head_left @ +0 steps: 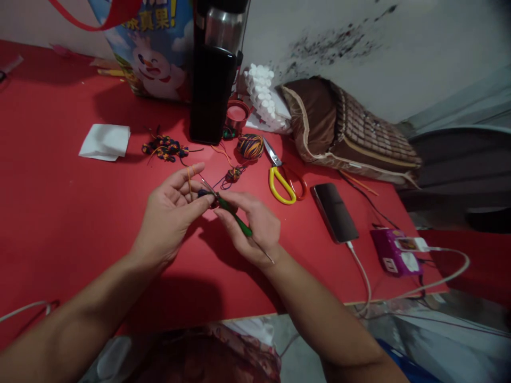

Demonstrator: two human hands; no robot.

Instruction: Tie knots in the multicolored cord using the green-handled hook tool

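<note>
My left hand (171,202) pinches a small dark piece of crochet work (205,196) between thumb and fingers, and an orange strand of yarn (189,183) loops over its raised index finger. In my right hand (255,223) is a crochet hook (238,219) with a green handle; its metal tip meets the work at my left fingertips. Just beyond the hands lie a small tangle of yarn (233,174) and a multicolored yarn ball (250,146). A heap of finished-looking knotted yarn pieces (165,148) rests further left. The fingers partly hide the crochet work.
Scissors (282,183) with yellow and red handles lie right of the yarn ball. A phone (335,213) on a white cable sits near a purple box (395,252). Folded white paper (106,142), a dark upright phone (213,96), a printed bag (155,58) and a brown quilted bag (351,122) stand around.
</note>
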